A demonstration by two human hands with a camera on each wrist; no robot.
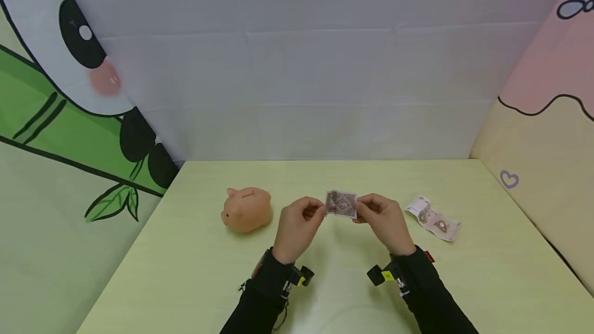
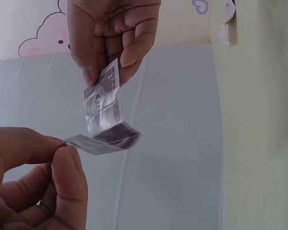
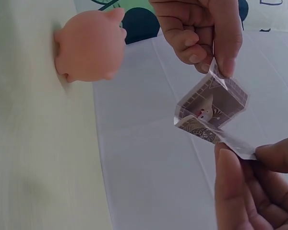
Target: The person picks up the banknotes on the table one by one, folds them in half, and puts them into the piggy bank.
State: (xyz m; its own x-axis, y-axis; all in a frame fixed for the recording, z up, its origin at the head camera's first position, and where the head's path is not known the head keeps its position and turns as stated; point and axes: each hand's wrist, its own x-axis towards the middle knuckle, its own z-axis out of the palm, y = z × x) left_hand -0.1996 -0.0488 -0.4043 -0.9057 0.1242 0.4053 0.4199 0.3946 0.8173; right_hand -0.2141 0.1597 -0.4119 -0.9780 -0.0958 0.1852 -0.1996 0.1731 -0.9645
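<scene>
A small creased banknote (image 1: 341, 203) is held up between both hands above the table. My left hand (image 1: 297, 226) pinches its left end between thumb and fingers. At the opposite end, my right hand (image 1: 385, 220) does the same. Both wrist views show the banknote (image 2: 105, 103) bent along folds, its middle sagging between the pinched ends. A pink piggy bank (image 1: 248, 210) stands to the left of the left hand, with a slot on its back. Right of the right hand lies a second banknote (image 1: 433, 219), wavy and creased, on the table.
The pale yellow table (image 1: 185, 282) ends at a white fabric wall (image 1: 315, 92) behind. Cartoon-printed panels flank it, a green one (image 1: 55, 112) on the left and a pink and cream one (image 1: 547, 133) on the right. A small camera is strapped to each wrist.
</scene>
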